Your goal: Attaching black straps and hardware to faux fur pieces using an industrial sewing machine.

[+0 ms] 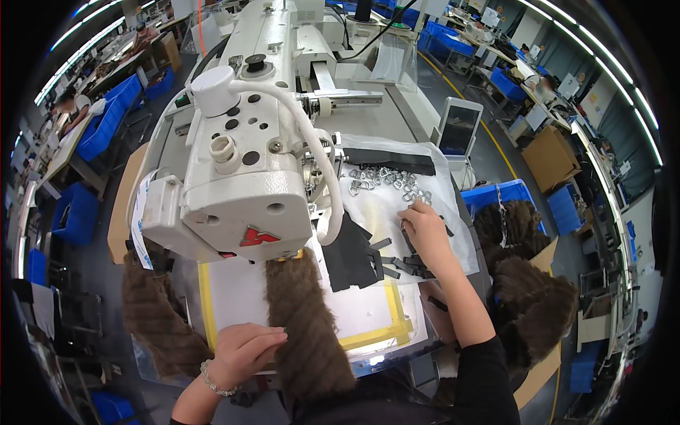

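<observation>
A strip of brown fur [309, 329] runs from under the head of a white sewing machine [244, 188] toward my body. My left hand [244, 350] lies at the left edge of this strip, its fingers stretched out and touching the fur; a tiny dark spot shows at a fingertip. My right hand [427, 232] is over the white sheet on the right, fingers curled together. Whatever they pinch is hidden beneath them. Beside it are a heap of metal rings [388, 180], short black straps [407, 265] and a flat black piece [345, 251].
A longer black strip [392, 161] lies behind the rings. More brown fur hangs left [159, 312] and fills a blue bin [520, 191] at right. A small screen [459, 127] stands behind the sheet. Yellow tape [375, 336] borders the white work plate. Other people sit at distant tables.
</observation>
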A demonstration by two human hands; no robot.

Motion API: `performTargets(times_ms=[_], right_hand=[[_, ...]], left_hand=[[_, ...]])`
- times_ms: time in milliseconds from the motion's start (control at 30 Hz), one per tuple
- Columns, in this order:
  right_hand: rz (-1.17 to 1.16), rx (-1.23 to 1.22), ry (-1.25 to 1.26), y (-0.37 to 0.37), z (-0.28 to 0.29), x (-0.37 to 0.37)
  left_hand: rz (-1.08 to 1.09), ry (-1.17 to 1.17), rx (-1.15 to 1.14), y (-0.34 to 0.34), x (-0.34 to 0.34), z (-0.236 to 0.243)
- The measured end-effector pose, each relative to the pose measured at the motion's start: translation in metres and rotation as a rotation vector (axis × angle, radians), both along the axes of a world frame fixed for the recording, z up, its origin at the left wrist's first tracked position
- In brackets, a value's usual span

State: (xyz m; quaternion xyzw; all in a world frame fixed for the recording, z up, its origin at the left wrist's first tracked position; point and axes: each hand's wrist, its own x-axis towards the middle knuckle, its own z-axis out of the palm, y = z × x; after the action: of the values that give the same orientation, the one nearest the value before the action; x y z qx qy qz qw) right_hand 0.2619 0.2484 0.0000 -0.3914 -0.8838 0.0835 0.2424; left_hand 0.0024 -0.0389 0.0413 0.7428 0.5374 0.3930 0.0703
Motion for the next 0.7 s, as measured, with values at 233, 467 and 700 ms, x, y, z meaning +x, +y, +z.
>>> performTargets(times_ms=[233,467,700], right_hand=[[-0.143,0.23,0.044,-0.012,0.01,-0.004],[0.09,-0.78,0.433,-0.067,0.023,-0.011],[0.202,-1.539,0.882,-0.164,0.014,-0.054]], left_hand=[[0.098,0.043,-0.02,-0.005,0.001,0.002],[0.245,0.062,0.069,-0.016,0.021,0.003],[0.248,0.009,0.285,-0.006,0.061,-0.001]])
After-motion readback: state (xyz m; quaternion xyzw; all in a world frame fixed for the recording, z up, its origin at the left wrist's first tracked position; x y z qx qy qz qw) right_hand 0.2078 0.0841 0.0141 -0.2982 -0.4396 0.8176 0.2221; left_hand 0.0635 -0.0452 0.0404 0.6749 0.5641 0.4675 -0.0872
